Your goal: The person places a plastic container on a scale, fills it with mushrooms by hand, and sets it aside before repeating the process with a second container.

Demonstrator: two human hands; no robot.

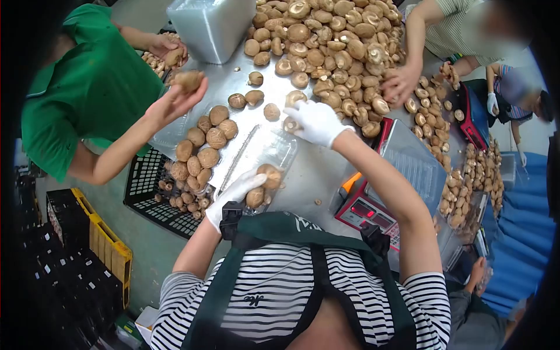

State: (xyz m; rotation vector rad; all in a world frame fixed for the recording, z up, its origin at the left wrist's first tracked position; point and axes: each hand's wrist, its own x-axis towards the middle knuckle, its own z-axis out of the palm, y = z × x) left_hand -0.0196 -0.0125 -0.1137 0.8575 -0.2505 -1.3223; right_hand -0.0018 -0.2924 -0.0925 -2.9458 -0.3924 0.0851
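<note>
My left hand [238,191], in a white glove, reaches over the near left side of a clear plastic tray [282,153]. Its fingers curl against brown shiitake mushrooms [269,176] at the tray's near end; the exact grip is partly hidden. Beyond the tray, my right hand [319,123], also gloved, pinches a shiitake mushroom [291,124] by the tray's far edge. Another mushroom [295,98] lies just past those fingers, at the front of a large mushroom pile [338,52]. Left of the tray sits a group of dark-capped mushrooms [208,135].
Stacked clear trays [211,29] stand at the far left. A black crate [153,182] holds mushrooms below the table edge. A red scale [367,214] is by my right forearm. A green-shirted co-worker's hand [178,99] and another's hand [402,84] work nearby.
</note>
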